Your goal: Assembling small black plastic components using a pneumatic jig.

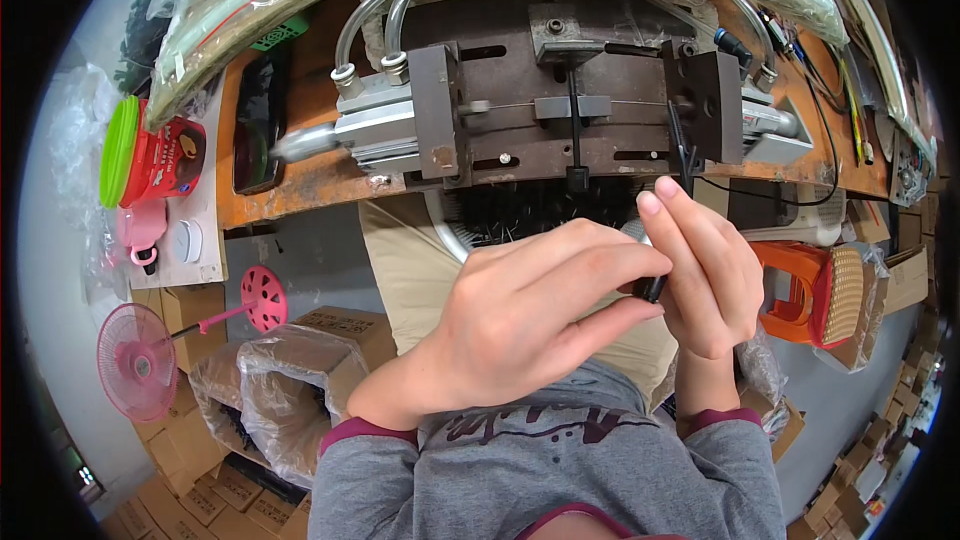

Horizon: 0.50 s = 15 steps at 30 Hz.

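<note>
My left hand point(550, 300) reaches across in front of my body, its thumb and index finger pinched on a small black part point(652, 287). The part's far end meets the palm side of my right hand point(712, 275). The right fingers are bent and pressed together, and the thumb is hidden. Just beyond those fingertips a slim black piece point(678, 135) stands out; I cannot tell whether the hand grips it. Ahead is a dark metal fixture point(520, 150). A black rod point(575, 130) with a square end crosses the grey block point(555, 107) at its middle.
Silver air cylinders point(378, 135) with clear hoses point(365, 20) flank the fixture on the wooden bench point(300, 185). A black phone point(262, 125) and a red jar point(180, 155) are at left. Below are a pink fan point(140, 365), a plastic-lined box point(295, 380) and an orange stool point(800, 290).
</note>
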### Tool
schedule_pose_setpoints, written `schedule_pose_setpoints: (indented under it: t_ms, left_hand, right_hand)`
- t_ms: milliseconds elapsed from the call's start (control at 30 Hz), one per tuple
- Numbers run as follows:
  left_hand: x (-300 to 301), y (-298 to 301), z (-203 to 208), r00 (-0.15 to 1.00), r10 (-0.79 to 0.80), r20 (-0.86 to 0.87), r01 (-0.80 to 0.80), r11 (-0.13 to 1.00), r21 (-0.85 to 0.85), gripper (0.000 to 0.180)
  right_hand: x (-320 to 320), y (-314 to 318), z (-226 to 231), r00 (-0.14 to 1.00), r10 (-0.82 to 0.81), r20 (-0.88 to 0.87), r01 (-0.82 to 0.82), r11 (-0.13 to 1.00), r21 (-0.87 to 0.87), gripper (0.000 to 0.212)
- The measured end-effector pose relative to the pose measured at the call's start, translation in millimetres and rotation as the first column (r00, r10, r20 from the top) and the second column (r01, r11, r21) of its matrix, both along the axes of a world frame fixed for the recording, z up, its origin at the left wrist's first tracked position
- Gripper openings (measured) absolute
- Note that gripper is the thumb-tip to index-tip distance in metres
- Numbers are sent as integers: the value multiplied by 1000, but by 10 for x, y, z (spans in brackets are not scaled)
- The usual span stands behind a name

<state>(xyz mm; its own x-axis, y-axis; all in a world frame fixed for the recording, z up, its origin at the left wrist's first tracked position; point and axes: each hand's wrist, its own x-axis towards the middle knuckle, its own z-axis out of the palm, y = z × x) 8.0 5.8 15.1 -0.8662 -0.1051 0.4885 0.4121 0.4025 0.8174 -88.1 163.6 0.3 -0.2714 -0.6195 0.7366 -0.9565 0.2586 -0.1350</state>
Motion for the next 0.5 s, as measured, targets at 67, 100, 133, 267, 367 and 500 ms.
schedule_pose_setpoints:
  t_ms: [67, 100, 133, 267, 367, 500]
  left_hand:
    - [17, -4, 20, 997, 70, -22, -70, 997, -40, 38]
    - [30, -8, 45, 993, 118, -26, -120, 989, -80, 37]
    - [36, -12, 58, 985, 167, -33, -170, 978, -120, 37]
    - [-67, -72, -151, 946, 316, -76, -320, 860, -397, 30]
    - [-157, -90, -273, 932, 336, -134, -350, 742, -573, 25]
    - [-217, -81, -240, 917, 375, -135, -371, 679, -633, 24]
  right_hand:
    - [-53, -28, -5, 1000, 12, -6, -12, 998, -67, 35]
    - [-87, -35, -20, 1000, -1, -3, 1, 996, -92, 34]
    - [-95, -35, -36, 999, -28, 25, 31, 990, -137, 34]
    - [-145, 27, -96, 983, -50, 176, 95, 962, -256, 40]
    - [-160, 23, -64, 975, 42, 220, 24, 957, -290, 40]
    - [-150, 18, -67, 945, 55, 323, 48, 952, -302, 44]
